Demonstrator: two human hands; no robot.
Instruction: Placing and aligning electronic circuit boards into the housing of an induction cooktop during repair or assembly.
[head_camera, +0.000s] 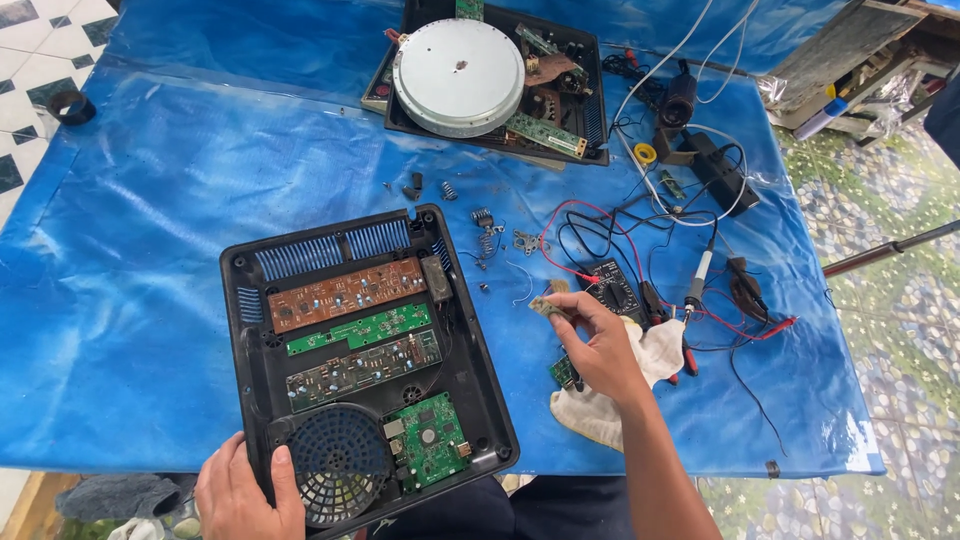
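Left hand (245, 490) grips the black appliance base (365, 365) at its near edge; right hand (600, 350), right of the base, pinches a small component (548, 305). Best handled gently, by its edges.

The left hand (245, 493) is cut off at the wrist by the lower edge, and its palm covers the near left corner of the black housing (462, 372). The right hand (598, 345) hides part of the white cloth (590, 410) and most of a small green board (562, 372). The piece pinched in its fingertips (556, 310) is too small to identify. A second housing (585, 70) is cropped by the upper edge.
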